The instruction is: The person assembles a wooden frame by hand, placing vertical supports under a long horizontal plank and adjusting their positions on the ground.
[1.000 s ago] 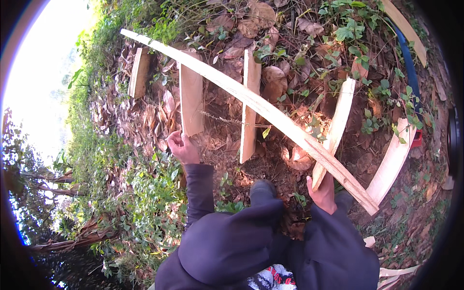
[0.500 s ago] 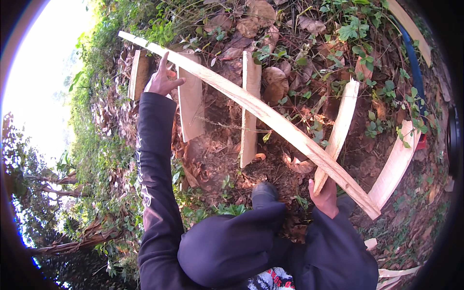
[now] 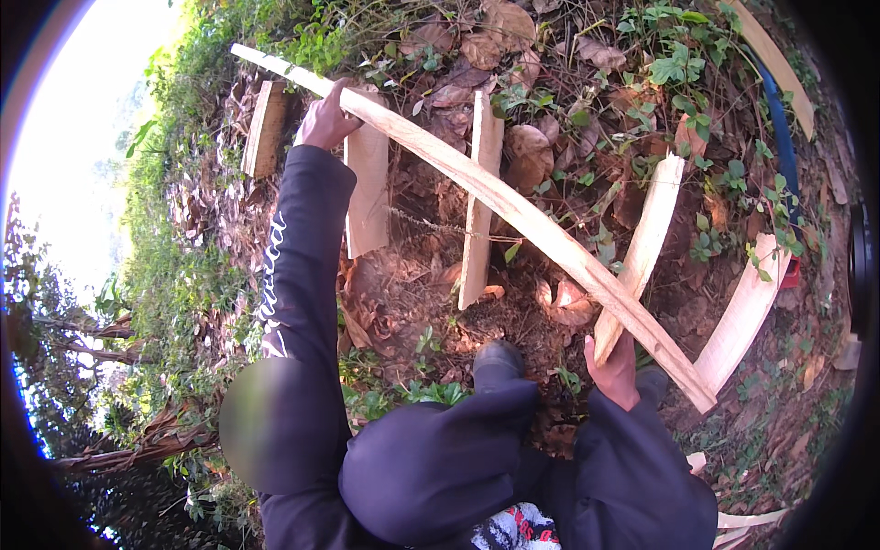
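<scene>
A long pale wooden strip (image 3: 513, 220) slants from the upper left to the lower right, lying across several shorter boards. My left hand (image 3: 327, 121) is closed on its upper-left part. Just under that hand is a wide short board (image 3: 368, 188), and further right a narrow board (image 3: 479, 197) stands beneath the strip. My right hand (image 3: 616, 374) grips the near end of another short board (image 3: 658, 215), which passes under the strip. Part of the right hand's fingers is hidden behind that board. The strip's lower end reaches beside a pale board (image 3: 747, 316) at the right.
A thick wood piece (image 3: 266, 130) lies at the left. Dry leaves (image 3: 527, 151) and green vines (image 3: 678, 64) cover the ground. At the right are a blue curved tool (image 3: 784, 137) with a red part and a long board (image 3: 779, 69). My boot (image 3: 498, 357) is close by.
My left hand has moved right and slightly up along the strip, and its outstretched fingers have closed round it. The strip has shifted slightly. My right hand stays on its board.
</scene>
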Demonstrator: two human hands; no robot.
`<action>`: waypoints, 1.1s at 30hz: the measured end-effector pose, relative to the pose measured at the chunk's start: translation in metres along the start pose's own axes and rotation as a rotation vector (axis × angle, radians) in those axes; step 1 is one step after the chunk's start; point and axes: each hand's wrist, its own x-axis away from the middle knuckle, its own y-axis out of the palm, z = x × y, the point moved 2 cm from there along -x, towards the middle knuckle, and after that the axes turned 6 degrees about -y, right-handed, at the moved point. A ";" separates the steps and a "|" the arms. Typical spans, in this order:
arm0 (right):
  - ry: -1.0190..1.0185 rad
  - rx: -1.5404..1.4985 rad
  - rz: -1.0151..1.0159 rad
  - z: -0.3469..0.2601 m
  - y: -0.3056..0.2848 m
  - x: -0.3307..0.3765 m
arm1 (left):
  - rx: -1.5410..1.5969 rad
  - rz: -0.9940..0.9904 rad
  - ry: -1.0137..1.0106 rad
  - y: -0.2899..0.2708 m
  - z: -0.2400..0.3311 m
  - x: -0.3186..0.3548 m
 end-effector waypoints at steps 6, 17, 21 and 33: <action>0.058 -0.075 -0.016 -0.001 0.000 0.001 | 0.093 0.125 0.043 0.017 -0.016 0.001; 0.014 0.009 -0.057 0.005 0.001 0.006 | 0.129 0.147 0.024 0.014 0.000 0.003; 0.006 -0.006 -0.003 0.003 0.003 0.003 | 0.113 0.138 -0.004 0.015 -0.002 0.003; 0.043 -0.039 -0.013 -0.003 -0.002 -0.004 | 0.094 0.144 -0.002 0.025 -0.004 0.015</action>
